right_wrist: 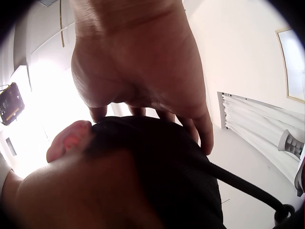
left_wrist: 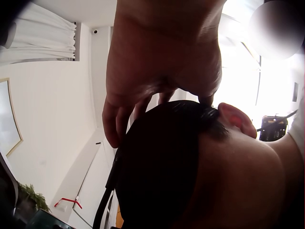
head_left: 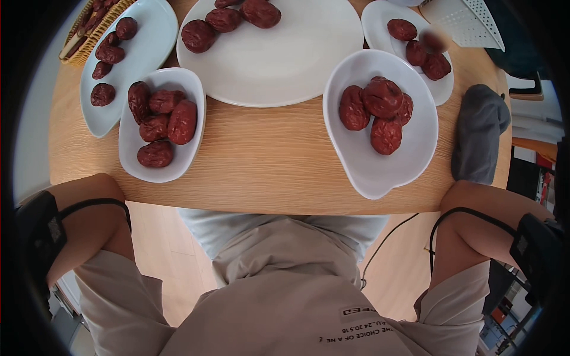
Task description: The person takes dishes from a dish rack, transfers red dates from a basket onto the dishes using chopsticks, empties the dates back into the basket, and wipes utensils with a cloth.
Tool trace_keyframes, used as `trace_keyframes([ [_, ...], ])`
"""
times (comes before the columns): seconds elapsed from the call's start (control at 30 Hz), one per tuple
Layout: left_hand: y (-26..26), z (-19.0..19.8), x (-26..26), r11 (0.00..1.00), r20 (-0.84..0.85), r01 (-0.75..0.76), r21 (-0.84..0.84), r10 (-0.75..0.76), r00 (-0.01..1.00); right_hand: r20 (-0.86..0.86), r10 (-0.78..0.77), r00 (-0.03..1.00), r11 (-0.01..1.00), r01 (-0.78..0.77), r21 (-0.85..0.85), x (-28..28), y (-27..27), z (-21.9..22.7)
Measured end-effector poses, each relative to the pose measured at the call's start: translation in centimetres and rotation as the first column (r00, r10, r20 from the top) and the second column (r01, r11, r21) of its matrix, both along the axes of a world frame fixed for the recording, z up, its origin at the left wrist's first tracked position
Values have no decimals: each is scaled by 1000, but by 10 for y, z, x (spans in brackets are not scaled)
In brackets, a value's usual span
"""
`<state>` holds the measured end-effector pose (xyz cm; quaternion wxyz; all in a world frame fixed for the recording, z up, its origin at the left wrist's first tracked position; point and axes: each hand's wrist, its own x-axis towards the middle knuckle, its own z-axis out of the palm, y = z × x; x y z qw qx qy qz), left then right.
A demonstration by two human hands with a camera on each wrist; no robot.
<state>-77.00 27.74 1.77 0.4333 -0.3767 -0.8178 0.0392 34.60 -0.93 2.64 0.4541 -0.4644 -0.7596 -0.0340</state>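
Note:
My left hand (left_wrist: 164, 57) is raised to the person's head, fingers spread over the black headgear (left_wrist: 157, 162). On the other side my right hand (right_wrist: 138, 67) reaches over the same headgear in the right wrist view, its fingertips right at the top. Neither hand shows in the head view; only bent arms appear, close to the table's front corners. Wrinkled red dates (head_left: 154, 127) lie in a white dish (head_left: 133, 163) at the left. More dates (head_left: 383, 98) are heaped in a pointed white bowl (head_left: 371, 175) at the right.
Dates also lie on a large white plate (head_left: 279, 65), a left oblong plate (head_left: 145, 35) and a right plate (head_left: 442, 92). A wicker basket (head_left: 74, 56) stands far left, a white perforated container (head_left: 475, 26) far right. A grey cloth pouch (head_left: 478, 136) lies by the right edge.

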Motion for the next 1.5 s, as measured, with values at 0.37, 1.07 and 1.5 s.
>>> trace_keyframes([
  [0.37, -12, -11, -3, 995, -47, -85, 43, 88, 995, 21, 6, 1000, 1000, -6, 0, 2, 1, 1],
  [1.07, -27, 2, -20, 962, -172, -234, 140, 256, 951, 17, 17, 1000, 1000, -16, -4, -5, 4, -11],
  [1.5, -29, 27, 22, 910, -178, -311, 275, 366, 913, 48, 9, 999, 997, -13, 76, -3, 18, 2],
])
